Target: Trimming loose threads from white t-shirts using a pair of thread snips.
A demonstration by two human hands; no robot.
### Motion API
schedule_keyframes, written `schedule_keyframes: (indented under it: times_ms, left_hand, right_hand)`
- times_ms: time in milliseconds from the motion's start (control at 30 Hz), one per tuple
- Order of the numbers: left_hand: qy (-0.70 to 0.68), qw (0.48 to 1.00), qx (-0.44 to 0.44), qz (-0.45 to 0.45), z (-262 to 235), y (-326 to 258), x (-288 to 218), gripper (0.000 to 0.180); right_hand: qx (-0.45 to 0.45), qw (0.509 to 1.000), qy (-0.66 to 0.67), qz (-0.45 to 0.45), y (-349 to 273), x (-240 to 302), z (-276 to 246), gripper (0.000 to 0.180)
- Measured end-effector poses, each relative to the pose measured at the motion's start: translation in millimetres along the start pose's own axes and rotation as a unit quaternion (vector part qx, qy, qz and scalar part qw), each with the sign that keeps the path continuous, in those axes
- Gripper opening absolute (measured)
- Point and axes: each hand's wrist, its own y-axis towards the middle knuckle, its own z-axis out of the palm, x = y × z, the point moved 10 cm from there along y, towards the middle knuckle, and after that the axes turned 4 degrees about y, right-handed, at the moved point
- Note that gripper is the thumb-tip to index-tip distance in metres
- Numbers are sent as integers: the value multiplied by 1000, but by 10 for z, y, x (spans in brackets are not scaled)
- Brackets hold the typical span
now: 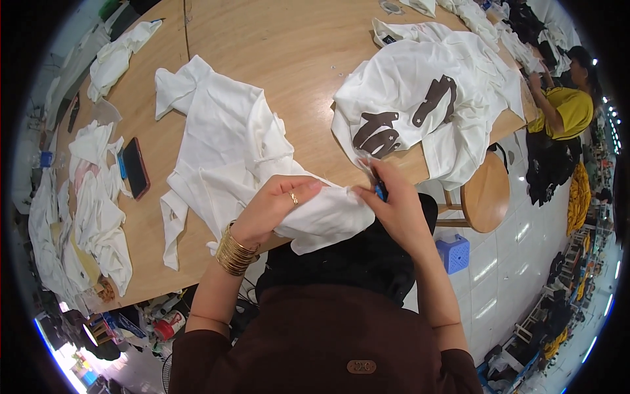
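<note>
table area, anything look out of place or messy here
Nothing looks damaged or spilled. White garments lie crumpled across the wooden table, and a printed white shirt droops over its right edge above a round stool.

Wooden table point(308, 52) with white garments point(223, 138), phone point(135, 167)

The left hand point(272, 207) pinches a white garment point(230, 154) at the tabletop point(295, 46) edge; the right hand point(387, 203) grips a small blue tool point(380, 191) just beside the left fingers point(312, 187).
</note>
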Motion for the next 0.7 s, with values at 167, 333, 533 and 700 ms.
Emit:
schedule_keyframes:
  times_ms: [167, 333, 533, 700]
  left_hand:
    - [13, 999, -25, 39, -36, 29, -71, 34]
    - [-4, 998, -57, 23, -70, 30, -65, 36]
    - [3, 995, -98, 9, -173, 19, 23, 35]
    - [169, 981, -91, 16, -360, -66, 257, 31]
  right_hand:
    - [68, 947, 206, 237, -228, -105, 65, 18]
    - [178, 871, 320, 328, -562, -200, 489, 23]
    - [198, 862, 315, 345, -657, -316, 675, 31]
    - [229, 883, 241, 333, -655, -339, 682, 28]
